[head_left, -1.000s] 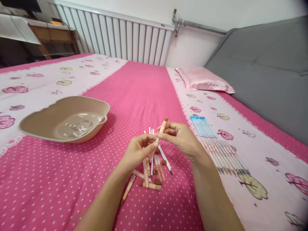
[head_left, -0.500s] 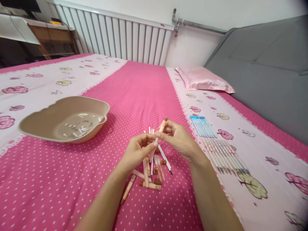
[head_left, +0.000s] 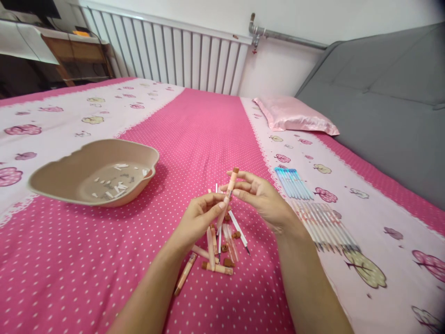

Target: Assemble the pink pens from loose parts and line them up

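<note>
My left hand (head_left: 201,215) pinches a peach-coloured pen (head_left: 232,183) with a brown end, holding it tilted upright. Around the pen's upper part, my right hand (head_left: 260,197) has its fingers spread, the thumb close beside the barrel. Below my hands lies a loose pile of pen parts on the bedspread. Among them are a white pen refill (head_left: 238,228) with a dark tip, clear tubes (head_left: 231,243), small brown caps (head_left: 228,262) and a peach barrel (head_left: 222,269). Another peach and brown barrel (head_left: 185,274) rests by my left forearm. My left hand partly covers the pile.
A beige basin (head_left: 69,181) with small white and grey bits stands at the left. On the right lie a row of blue pens (head_left: 294,183) and a row of pale assembled pens (head_left: 327,227). Farther back are a pink pillow (head_left: 295,113) and a grey headboard (head_left: 389,102).
My right hand's fingers have loosened and spread away from the pen, baring more of its peach upper part. My left hand keeps its pinch nearly in place.
</note>
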`<state>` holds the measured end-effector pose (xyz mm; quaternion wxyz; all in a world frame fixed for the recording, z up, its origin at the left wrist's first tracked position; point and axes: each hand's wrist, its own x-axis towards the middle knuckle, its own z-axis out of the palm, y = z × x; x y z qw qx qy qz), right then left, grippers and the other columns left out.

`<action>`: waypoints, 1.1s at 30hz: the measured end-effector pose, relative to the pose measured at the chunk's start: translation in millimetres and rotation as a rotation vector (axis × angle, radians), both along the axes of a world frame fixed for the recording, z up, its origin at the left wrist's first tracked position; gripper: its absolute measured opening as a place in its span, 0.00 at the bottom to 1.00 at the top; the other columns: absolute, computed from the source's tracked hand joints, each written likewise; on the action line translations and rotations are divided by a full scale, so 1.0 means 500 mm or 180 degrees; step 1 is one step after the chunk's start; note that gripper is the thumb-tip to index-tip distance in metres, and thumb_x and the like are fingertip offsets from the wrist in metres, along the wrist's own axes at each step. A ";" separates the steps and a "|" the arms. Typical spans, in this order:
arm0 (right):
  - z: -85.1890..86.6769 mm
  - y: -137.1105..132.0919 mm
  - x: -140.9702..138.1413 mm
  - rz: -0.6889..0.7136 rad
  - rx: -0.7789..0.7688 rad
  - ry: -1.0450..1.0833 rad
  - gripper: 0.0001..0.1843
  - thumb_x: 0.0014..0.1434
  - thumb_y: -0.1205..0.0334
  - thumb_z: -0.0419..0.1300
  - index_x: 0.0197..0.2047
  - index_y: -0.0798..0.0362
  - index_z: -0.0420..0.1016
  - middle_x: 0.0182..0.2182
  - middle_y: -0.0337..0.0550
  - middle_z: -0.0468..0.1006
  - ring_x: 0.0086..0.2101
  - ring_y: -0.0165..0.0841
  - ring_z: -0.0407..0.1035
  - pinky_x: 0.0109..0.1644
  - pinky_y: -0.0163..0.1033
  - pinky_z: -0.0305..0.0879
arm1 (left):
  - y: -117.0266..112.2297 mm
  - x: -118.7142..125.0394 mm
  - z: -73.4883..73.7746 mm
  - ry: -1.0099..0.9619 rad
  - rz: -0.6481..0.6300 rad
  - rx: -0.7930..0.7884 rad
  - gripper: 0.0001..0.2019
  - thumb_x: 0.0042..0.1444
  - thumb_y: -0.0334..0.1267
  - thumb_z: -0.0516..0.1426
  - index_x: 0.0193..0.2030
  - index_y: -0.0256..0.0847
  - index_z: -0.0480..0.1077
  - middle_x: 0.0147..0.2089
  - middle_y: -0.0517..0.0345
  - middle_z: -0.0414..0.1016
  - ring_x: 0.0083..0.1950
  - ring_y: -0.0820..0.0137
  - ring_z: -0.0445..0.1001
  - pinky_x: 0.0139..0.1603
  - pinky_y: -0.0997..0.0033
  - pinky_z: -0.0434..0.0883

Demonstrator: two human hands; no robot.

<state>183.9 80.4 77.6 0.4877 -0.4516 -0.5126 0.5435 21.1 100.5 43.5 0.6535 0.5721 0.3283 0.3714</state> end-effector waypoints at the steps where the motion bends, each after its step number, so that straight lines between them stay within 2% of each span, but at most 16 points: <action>1: 0.000 0.000 -0.001 -0.0006 -0.0003 -0.0006 0.21 0.55 0.65 0.60 0.52 0.50 0.64 0.41 0.45 0.78 0.44 0.35 0.72 0.55 0.48 0.63 | 0.000 0.000 0.000 0.0010 0.0002 0.0009 0.12 0.52 0.43 0.59 0.40 0.38 0.74 0.35 0.56 0.74 0.35 0.72 0.70 0.37 0.73 0.67; 13: -0.005 0.001 0.002 -0.0219 -0.0027 -0.0166 0.20 0.51 0.62 0.65 0.47 0.51 0.69 0.33 0.39 0.76 0.36 0.32 0.72 0.49 0.43 0.65 | 0.000 -0.001 -0.002 -0.0027 -0.0064 0.0028 0.13 0.52 0.43 0.59 0.41 0.37 0.73 0.36 0.54 0.74 0.36 0.71 0.71 0.37 0.73 0.68; 21: -0.007 0.002 -0.004 -0.0293 0.0035 -0.0336 0.21 0.47 0.57 0.67 0.45 0.51 0.69 0.32 0.39 0.75 0.36 0.32 0.71 0.47 0.43 0.66 | -0.001 0.000 -0.001 -0.0070 -0.0043 0.0026 0.13 0.52 0.42 0.60 0.41 0.37 0.73 0.38 0.53 0.75 0.37 0.70 0.72 0.39 0.71 0.68; 25: -0.008 0.002 -0.005 -0.0300 0.0035 -0.0393 0.23 0.48 0.58 0.67 0.47 0.51 0.69 0.37 0.42 0.75 0.40 0.33 0.71 0.50 0.44 0.65 | -0.002 0.000 -0.002 -0.0025 -0.0036 0.0014 0.13 0.52 0.42 0.59 0.42 0.37 0.72 0.37 0.54 0.75 0.37 0.70 0.72 0.40 0.71 0.68; 29: -0.006 0.000 -0.001 -0.0126 0.0048 -0.0136 0.22 0.53 0.59 0.63 0.52 0.48 0.67 0.47 0.44 0.74 0.48 0.34 0.68 0.56 0.46 0.62 | -0.001 -0.001 0.000 -0.0033 -0.0043 0.0040 0.12 0.53 0.43 0.59 0.41 0.38 0.73 0.36 0.55 0.74 0.37 0.71 0.71 0.38 0.72 0.67; 33: -0.002 -0.002 0.001 0.0110 0.0029 0.0028 0.22 0.56 0.63 0.60 0.54 0.48 0.65 0.47 0.44 0.75 0.50 0.34 0.68 0.58 0.46 0.61 | 0.000 -0.001 0.001 -0.0032 -0.0038 0.0066 0.12 0.53 0.43 0.59 0.41 0.37 0.73 0.34 0.55 0.73 0.35 0.71 0.70 0.35 0.73 0.67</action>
